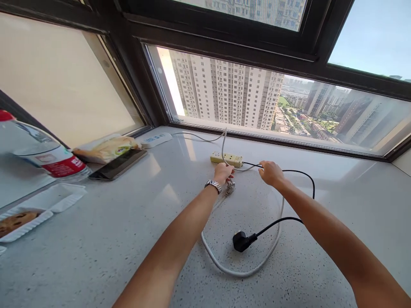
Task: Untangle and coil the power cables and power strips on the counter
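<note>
1. Left hand: fingers clamped on the white cable; fingertips partly hidden.
2. Right hand: fingers clamped on the black cable; cannot tell whether they also grip the white cable.
3. Yellow power strip: on the bench, just beyond the left hand.
4. Plastic tray: contains a cookie; both cut off at left.
</note>
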{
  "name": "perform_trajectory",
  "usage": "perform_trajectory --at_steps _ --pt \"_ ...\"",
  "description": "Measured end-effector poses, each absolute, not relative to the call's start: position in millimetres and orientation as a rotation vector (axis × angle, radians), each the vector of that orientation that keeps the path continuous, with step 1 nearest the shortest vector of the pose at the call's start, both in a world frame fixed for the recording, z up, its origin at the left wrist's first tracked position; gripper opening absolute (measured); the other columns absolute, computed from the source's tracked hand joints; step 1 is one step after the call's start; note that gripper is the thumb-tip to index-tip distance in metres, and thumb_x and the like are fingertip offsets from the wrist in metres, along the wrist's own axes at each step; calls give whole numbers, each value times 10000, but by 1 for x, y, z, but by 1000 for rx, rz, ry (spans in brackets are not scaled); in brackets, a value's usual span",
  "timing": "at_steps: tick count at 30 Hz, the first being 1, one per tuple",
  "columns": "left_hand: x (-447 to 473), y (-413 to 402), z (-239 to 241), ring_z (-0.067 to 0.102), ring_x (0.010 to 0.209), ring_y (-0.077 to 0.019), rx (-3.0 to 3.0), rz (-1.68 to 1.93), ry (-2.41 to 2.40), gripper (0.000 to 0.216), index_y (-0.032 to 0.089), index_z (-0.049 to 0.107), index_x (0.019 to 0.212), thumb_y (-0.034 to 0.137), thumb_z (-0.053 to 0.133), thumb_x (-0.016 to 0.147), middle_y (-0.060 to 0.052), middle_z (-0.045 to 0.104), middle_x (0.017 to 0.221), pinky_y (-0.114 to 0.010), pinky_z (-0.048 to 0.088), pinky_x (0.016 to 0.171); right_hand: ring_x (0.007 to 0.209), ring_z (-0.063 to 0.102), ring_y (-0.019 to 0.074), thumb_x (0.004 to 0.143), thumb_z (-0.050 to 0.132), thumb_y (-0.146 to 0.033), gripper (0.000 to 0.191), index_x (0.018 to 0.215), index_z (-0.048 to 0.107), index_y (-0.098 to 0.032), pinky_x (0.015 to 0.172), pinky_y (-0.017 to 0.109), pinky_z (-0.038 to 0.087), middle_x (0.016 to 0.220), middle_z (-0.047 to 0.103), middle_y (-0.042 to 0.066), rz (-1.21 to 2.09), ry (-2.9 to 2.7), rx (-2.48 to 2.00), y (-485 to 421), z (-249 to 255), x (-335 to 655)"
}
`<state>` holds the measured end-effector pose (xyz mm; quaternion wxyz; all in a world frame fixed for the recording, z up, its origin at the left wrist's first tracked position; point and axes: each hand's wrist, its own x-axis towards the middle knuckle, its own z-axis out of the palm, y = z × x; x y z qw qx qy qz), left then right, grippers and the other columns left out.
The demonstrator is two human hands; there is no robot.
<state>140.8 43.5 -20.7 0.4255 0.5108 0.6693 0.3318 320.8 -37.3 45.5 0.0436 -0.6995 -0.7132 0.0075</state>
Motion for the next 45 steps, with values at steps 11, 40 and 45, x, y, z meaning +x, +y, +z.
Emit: perform_trajectory --at_steps 11,40,45 --pt "144 50 -31 597 987 -211 1044 772 1540 352 135 547 1190 330 557 897 -107 578 1166 -411 522 827 937 649 233 903 429 -78 252 1053 616 -156 747 300 467 1046 653 155 -54 -2231 -2180 6 -1 319" --pt "132 62 8 689 815 -184 922 1285 1133 193 182 498 768 277 445 927 -59 717 762 -269 467 648 634 586 139 949 418 -234 226 859 618 -180 549 233 296 828 658 58 -131 -2652 -1760 -119 -9 385" --pt "126 55 34 695 792 -192 1006 1402 1040 177 173 532 762 315 535 866 -31 690 666 -276 460 679 821 636 219 897 458 -144 191 929 647 -144 710 298 422 952 659 133 -244 -2507 -2156 -121 4 374"
